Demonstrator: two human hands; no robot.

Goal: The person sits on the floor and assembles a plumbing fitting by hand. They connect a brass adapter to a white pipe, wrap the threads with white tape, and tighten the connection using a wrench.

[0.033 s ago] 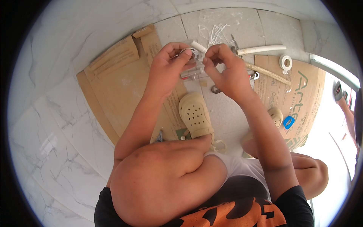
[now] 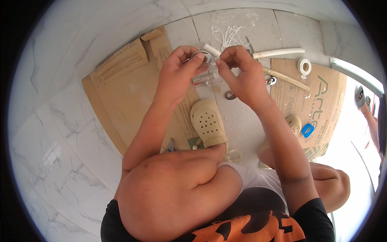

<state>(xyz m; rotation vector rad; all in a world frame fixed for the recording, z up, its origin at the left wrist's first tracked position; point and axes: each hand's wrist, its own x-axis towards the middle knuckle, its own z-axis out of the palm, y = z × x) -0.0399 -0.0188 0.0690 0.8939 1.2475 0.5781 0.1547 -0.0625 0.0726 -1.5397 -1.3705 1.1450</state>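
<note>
My left hand (image 2: 179, 72) is closed around a round metal part (image 2: 207, 59) with a toothed-looking edge, gripped between thumb and fingers. Just to its right, the thumb and forefinger of my right hand (image 2: 244, 74) are pinched together. Whatever lies between those fingertips is too small to make out. A short white tube (image 2: 211, 50) shows in the gap beyond both hands; whether either hand touches it I cannot tell. Below the left fingers are clear plastic pieces (image 2: 206, 78) with a bit of red. A small metal ring (image 2: 230, 95) lies on the floor beside my right wrist.
Flattened cardboard (image 2: 133, 103) covers the floor at left, with another sheet (image 2: 334, 97) at right. A white pipe (image 2: 278, 52), a tan rod (image 2: 287, 78), a white tape roll (image 2: 304, 67), a blue ring (image 2: 308, 130) and white strips (image 2: 231, 37) lie around. Another person's foot (image 2: 360, 96) shows far right.
</note>
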